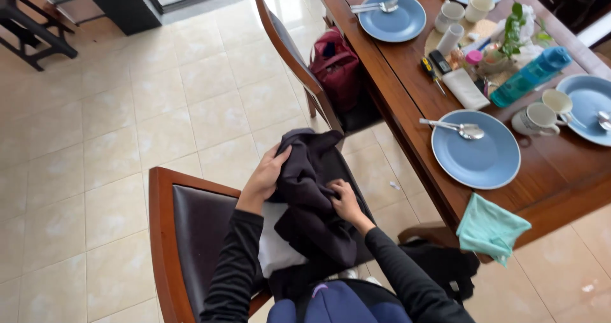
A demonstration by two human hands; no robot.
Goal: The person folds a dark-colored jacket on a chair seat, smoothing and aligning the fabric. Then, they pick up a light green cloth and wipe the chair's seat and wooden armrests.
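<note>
Looking down from the head view, I see my left hand [266,178] gripping the top of a dark cloth [312,196], and my right hand [347,202] pinching its middle, so it stays bunched up. Under both hands sits a wooden chair [184,227]. Right of my right hand, a teal rag [491,229] hangs off the table [407,100].

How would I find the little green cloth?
Look at the long wooden table set with blue plates. Go to its near corner, beside the closest plate. The mint-green cloth hangs over that edge, the only soft thing on the table.
</note>
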